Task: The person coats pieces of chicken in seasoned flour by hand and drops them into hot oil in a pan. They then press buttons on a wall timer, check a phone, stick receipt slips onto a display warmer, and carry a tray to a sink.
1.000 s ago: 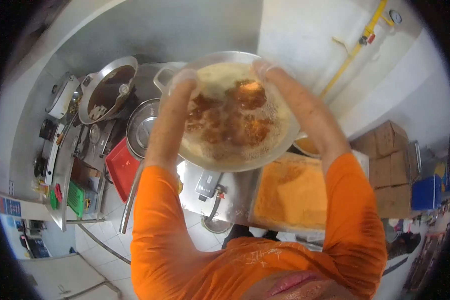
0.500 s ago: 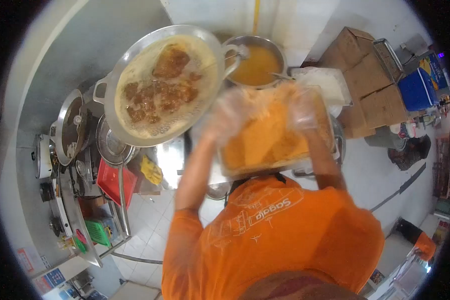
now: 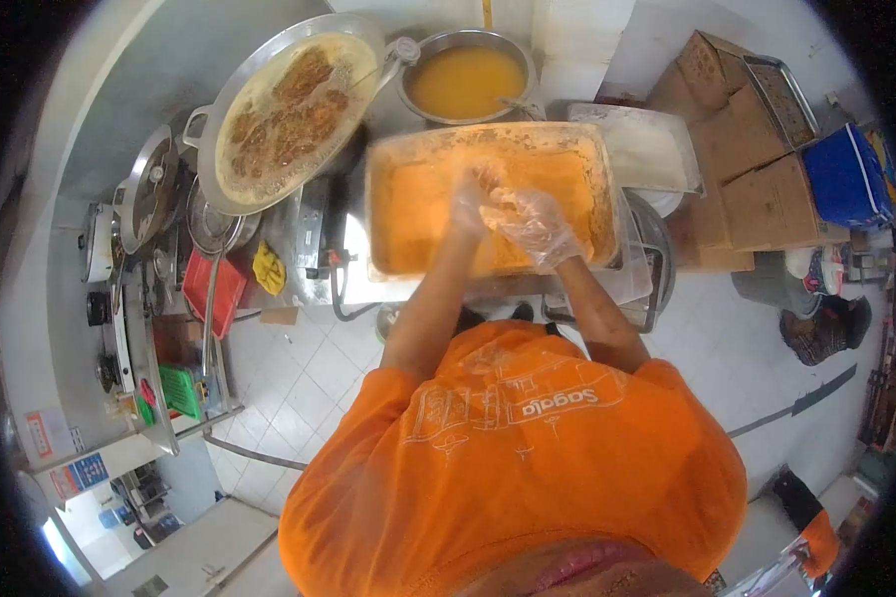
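Both my hands wear clear plastic gloves and come together over a large metal tray [image 3: 607,164] of orange breading powder [image 3: 413,214]. My left hand [image 3: 470,207] is closed around one side of a small powder-coated piece [image 3: 495,195], perhaps chicken. My right hand [image 3: 540,229] curls its fingers around the other side of it. The fingers cover much of the piece, so its exact kind is unclear.
A wide wok [image 3: 204,149] of bubbling oil with browned pieces [image 3: 299,129] stands at the upper left. Behind the tray is a bowl of yellow liquid [image 3: 468,85]. A container of white powder [image 3: 652,149] sits at right. A yellow cloth [image 3: 268,269] lies near a red basket [image 3: 214,289].
My hands were apart and blurred over the tray's far part; now they meet around a coated piece near its middle. The view has shifted, showing the tray more fully.
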Action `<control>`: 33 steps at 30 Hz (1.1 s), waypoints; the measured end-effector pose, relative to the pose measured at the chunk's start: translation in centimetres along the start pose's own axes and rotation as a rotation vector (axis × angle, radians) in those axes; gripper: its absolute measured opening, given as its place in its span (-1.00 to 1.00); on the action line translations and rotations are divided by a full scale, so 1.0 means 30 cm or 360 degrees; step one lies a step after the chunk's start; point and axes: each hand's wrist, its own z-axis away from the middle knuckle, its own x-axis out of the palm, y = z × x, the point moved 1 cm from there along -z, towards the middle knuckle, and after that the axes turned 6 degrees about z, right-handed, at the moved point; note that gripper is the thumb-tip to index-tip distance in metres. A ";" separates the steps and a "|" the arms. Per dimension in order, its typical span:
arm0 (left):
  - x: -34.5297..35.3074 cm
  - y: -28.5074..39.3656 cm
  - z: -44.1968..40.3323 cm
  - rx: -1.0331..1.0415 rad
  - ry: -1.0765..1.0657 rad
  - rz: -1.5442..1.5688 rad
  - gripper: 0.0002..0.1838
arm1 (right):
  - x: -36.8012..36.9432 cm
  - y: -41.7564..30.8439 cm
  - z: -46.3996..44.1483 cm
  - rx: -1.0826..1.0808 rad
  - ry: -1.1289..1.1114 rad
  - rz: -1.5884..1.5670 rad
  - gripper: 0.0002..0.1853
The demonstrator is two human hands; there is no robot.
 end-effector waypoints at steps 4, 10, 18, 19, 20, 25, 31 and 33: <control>0.037 -0.012 0.048 -0.0007 0.0089 -0.0109 -0.58 | 0.033 0.017 0.036 -0.0083 -0.0073 0.0058 -0.73; -0.064 -0.058 0.104 -0.0261 -0.0649 -0.0323 -0.62 | 0.058 0.131 0.007 0.0100 0.0161 0.0095 -0.87; -0.019 0.031 0.375 0.0175 -0.0179 -0.0946 -0.67 | -0.033 0.241 -0.040 0.1044 0.0316 -0.0922 -0.79; -0.017 0.032 0.390 0.0309 -0.0128 -0.1132 -0.63 | -0.024 0.259 -0.049 0.1152 0.0290 -0.0970 -0.78; 0.005 0.029 0.407 0.0518 -0.0123 -0.1335 -0.61 | -0.010 0.280 -0.066 0.1256 0.0266 -0.1016 -0.77; 0.137 0.014 0.476 0.1489 -0.0350 -0.2374 -0.67 | 0.036 0.225 -0.039 0.1027 0.0270 -0.1141 -0.69; 0.180 0.044 0.518 0.1617 -0.0651 -0.2497 -0.81 | 0.028 0.159 -0.026 0.1223 0.0123 -0.1043 -0.69; 0.143 0.025 0.486 0.1668 -0.0571 -0.2455 -0.80 | 0.012 0.085 -0.013 0.1479 0.0245 -0.1590 -0.71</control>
